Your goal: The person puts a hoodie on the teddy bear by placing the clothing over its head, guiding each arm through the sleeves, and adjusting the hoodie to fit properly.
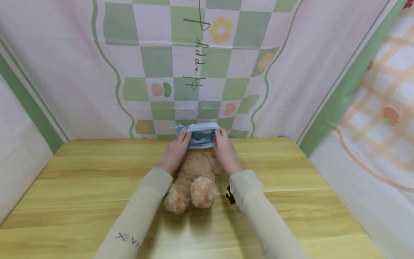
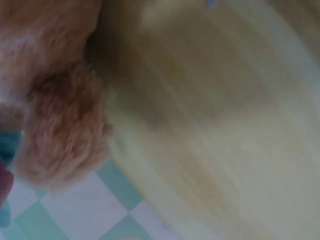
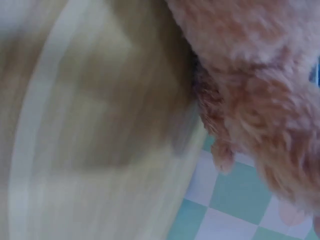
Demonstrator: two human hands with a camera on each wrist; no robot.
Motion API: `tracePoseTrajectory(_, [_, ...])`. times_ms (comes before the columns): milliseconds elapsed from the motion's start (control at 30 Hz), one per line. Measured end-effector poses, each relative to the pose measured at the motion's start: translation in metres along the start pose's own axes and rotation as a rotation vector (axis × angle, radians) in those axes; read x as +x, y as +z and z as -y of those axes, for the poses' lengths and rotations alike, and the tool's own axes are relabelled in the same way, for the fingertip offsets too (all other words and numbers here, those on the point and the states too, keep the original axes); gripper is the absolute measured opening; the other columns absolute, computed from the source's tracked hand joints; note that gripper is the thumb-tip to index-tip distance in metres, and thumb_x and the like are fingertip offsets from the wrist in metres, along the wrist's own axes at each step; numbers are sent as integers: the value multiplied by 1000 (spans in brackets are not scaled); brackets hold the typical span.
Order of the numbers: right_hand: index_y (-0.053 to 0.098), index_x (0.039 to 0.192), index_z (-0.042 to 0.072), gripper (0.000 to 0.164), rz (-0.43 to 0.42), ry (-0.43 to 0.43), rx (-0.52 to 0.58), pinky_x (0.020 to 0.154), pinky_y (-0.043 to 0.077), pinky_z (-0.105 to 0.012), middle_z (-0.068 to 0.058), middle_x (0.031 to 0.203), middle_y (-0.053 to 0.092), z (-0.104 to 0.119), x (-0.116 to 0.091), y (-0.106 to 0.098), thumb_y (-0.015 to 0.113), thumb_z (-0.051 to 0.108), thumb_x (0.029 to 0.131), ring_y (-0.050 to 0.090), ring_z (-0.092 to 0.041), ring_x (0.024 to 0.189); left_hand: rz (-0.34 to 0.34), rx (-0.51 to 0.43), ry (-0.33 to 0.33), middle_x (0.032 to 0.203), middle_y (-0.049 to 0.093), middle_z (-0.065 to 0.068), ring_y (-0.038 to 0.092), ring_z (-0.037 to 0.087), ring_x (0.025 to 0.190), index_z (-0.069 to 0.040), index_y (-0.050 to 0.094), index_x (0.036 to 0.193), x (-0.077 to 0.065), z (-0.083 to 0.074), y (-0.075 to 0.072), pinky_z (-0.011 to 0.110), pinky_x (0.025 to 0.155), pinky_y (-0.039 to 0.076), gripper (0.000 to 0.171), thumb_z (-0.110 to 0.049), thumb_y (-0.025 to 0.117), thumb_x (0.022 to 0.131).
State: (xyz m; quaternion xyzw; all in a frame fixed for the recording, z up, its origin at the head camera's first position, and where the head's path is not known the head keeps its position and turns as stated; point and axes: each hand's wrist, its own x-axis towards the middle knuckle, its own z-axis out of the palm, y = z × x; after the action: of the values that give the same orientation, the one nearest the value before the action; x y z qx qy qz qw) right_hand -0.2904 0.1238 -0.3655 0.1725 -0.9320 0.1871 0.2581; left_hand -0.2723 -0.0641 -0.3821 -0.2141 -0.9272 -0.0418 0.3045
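A brown plush toy (image 1: 198, 165) lies on the table with its feet toward me. Over its head end, at the far table edge, is a light blue cloth garment (image 1: 203, 127), its opening facing me. My left hand (image 1: 174, 153) pinches the garment's left side between thumb and fingers. On the opposite side, my right hand (image 1: 227, 154) pinches the right edge. The toy's head is hidden by the cloth. Fluffy limbs of the toy (image 2: 65, 135) fill part of the left wrist view, with a bit of blue cloth (image 2: 7, 142) at the border.
The wood-grain table (image 1: 284, 187) ends against a green and white checked curtain (image 1: 187, 61). More curtains hang at both sides, one with an orange check pattern (image 1: 381, 118). A black item (image 1: 230, 196) shows at my right cuff.
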Motion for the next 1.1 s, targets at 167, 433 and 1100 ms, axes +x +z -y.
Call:
tracePoseTrajectory(167, [43, 126, -11, 34, 112, 38, 31, 68, 57, -41, -32, 126, 43, -3, -4, 9, 49, -1, 94, 61, -39, 87, 172, -146, -61, 151, 33, 21, 67, 32, 86, -3, 40, 143, -4, -5, 7, 36, 62, 56, 53, 13, 45, 93])
tracePoseTrajectory(433, [40, 126, -8, 29, 227, 115, 187, 86, 53, -47, -26, 126, 37, -9, -5, 13, 38, 5, 100, 55, -39, 102, 242, -307, -108, 151, 30, 24, 63, 35, 75, -2, 35, 145, -6, -9, 12, 42, 61, 53, 53, 11, 43, 94])
tracePoseTrajectory(1100, [35, 143, 0, 50, 285, 198, 211, 92, 49, -48, -22, 136, 43, 0, 2, 1, 50, 18, 99, 55, -35, 111, 103, -237, 9, 136, 50, 19, 63, 30, 73, -4, 49, 135, -3, 13, -12, 36, 52, 51, 47, 1, 59, 90])
